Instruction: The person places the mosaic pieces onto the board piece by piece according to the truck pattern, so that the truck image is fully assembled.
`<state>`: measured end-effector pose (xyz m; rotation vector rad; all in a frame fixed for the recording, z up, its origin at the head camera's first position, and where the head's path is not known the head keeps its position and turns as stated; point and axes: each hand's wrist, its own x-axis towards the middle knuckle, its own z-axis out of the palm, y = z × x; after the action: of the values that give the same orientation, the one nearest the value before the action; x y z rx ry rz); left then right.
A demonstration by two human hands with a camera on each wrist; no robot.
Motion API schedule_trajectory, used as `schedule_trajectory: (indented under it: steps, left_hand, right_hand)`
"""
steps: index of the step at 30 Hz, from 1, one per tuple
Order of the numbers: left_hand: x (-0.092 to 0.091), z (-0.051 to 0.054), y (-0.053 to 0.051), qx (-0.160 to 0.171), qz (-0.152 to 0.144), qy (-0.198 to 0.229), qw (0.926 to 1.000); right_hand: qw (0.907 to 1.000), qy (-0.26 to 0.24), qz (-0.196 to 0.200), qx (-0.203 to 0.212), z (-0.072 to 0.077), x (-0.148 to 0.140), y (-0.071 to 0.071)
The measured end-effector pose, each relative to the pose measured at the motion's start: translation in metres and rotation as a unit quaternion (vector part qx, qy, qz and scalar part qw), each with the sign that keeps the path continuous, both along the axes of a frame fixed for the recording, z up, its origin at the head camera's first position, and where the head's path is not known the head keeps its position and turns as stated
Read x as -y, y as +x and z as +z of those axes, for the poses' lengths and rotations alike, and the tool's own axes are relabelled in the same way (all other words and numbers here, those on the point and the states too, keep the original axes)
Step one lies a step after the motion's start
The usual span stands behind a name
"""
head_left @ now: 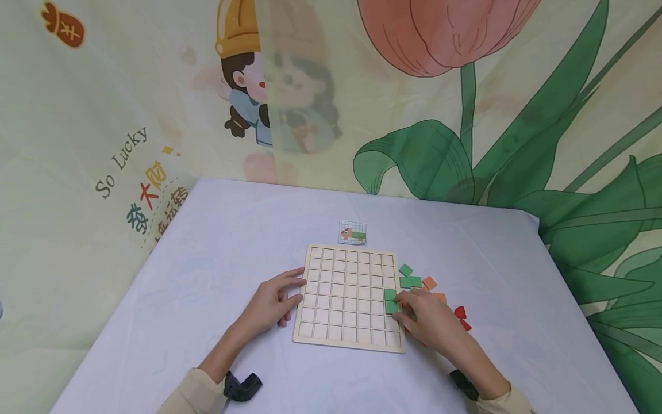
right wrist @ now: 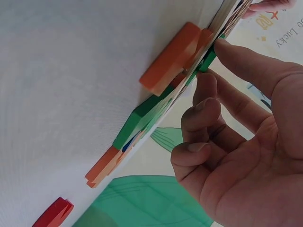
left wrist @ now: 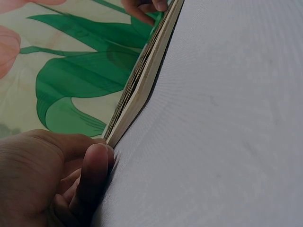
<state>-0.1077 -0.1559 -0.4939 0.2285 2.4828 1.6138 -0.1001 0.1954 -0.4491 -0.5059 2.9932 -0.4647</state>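
From my remote seat I read the left hand (head_left: 271, 299) as the steadying one: its fingertips rest against the near-straight left edge of the gridded wooden board (head_left: 349, 319), its fingers spread slightly apart, and I think that contact is meant to stop the board sliding. The right hand (head_left: 426, 316) is narrow, thumb and index finger pinching the green piece (head_left: 390, 300) from its outer side; it covers 2 cells of the rightmost column, though I can't tell if it is a single block or 2 squares touching. That edge grip seems chosen so the fingertips don't cover the grid. Beside the board's right rim lie loose green pieces (head_left: 411, 282), orange pieces (head_left: 429, 282) and 2 red pieces (head_left: 460, 312), presumably put there for a short reach; the right hand hides part of that group. A small card (head_left: 353, 233) printed with a coloured grid lies just beyond the far edge, where I'd guess it is easy to consult. The counter (head_left: 258, 224) wears a pale, faintly creased cloth. Behind it I see a fabric backdrop (head_left: 315, 175) with a pink tulip (head_left: 445, 34), big green leaves, a cartoon figure in a yellow hat and "So Lucky" lettering (head_left: 121, 164).
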Motion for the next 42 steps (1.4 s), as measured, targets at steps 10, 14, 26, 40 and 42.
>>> schedule_trajectory:
  steps: [10, 14, 26, 40, 42]
  left_hand:
    - [0.001, 0.001, 0.000, -0.002, 0.000, -0.003, 1.0000]
    - [0.000, -0.001, 0.000, -0.002, -0.002, -0.001, 1.0000]
    - [0.001, -0.002, -0.001, -0.005, -0.002, -0.003, 1.0000]
    - [0.000, -0.002, -0.001, -0.006, -0.001, -0.005, 1.0000]
    - [0.001, -0.002, -0.001, -0.007, 0.000, -0.006, 1.0000]
  right_hand:
    - [0.9999, -0.009, -0.002, 0.007, 0.000, 0.000, 0.000]
    - [0.9990, -0.025, -0.013, 0.033, 0.001, -0.005, -0.003]
    - [0.9950, -0.056, -0.045, 0.070, 0.003, -0.026, -0.006]
    - [0.9947, -0.053, -0.063, 0.061, 0.000, -0.047, -0.001]
    - [0.9940, -0.046, -0.068, 0.072, -0.001, -0.047, -0.001]
